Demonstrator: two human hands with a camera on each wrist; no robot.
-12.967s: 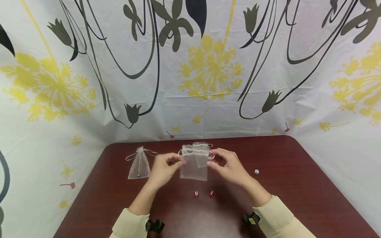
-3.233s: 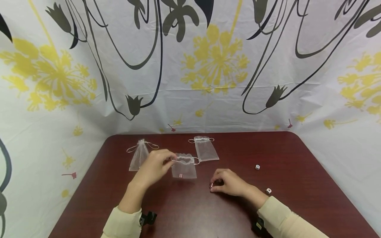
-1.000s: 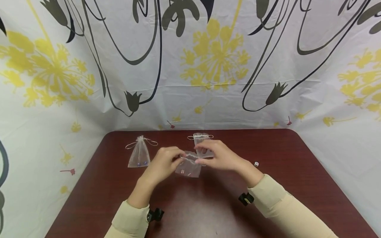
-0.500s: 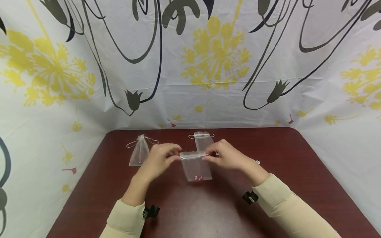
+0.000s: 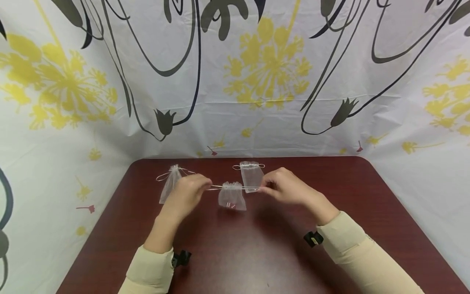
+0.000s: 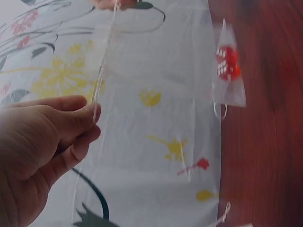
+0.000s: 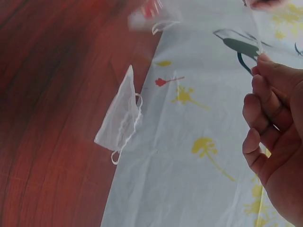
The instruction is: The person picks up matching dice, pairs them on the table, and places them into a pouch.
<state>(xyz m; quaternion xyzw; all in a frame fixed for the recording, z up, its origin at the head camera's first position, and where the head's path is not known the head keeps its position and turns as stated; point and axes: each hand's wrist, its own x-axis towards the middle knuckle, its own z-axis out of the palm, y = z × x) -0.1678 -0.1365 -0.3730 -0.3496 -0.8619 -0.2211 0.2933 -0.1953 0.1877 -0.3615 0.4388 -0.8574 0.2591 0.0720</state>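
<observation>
A small sheer white drawstring bag (image 5: 232,198) hangs between my hands, its mouth gathered into ruffles. Two red dice (image 6: 227,62) show through the mesh at its bottom. My left hand (image 5: 186,195) pinches the drawstring (image 6: 100,80) between thumb and fingertips on the left side. On the right, my right hand (image 5: 288,187) pinches the opposite end of the cord, pulled taut and level across the bag's top. In the right wrist view, thumb and index finger of the right hand (image 7: 277,104) meet on the cord, and the bag is blurred near the top.
Another sheer bag (image 5: 251,175) lies flat at the back of the dark red table (image 5: 235,261). Partly behind my left hand, a third bag (image 5: 169,188) lies with its top drawn together. A white patterned sheet (image 5: 257,134) rises behind the table's far edge.
Earlier the red dice lay on the table; they went into the bag. Since half a second ago, my hands have moved apart from the bag's rim onto its cords, and the mouth has cinched.
</observation>
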